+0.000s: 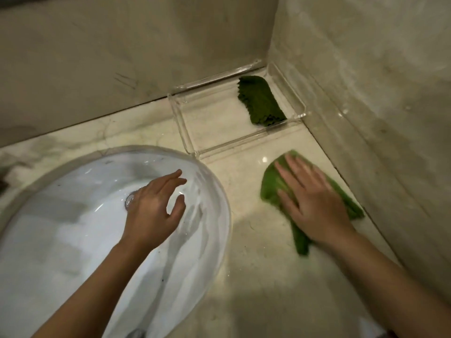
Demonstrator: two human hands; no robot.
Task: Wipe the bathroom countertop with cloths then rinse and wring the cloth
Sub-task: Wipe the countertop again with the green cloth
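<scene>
Countertop (pixel 244 186): green cloth (pixel 273 186) under flat right hand (pixel 314 203).

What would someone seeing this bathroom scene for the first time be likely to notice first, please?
Most likely the bright green cloth pressed flat under the right hand on the pale countertop, close to the right-hand wall. Next, the large white basin at the left, with the empty left hand spread open above it. A darker green cloth lies in the clear tray in the far corner.
</scene>
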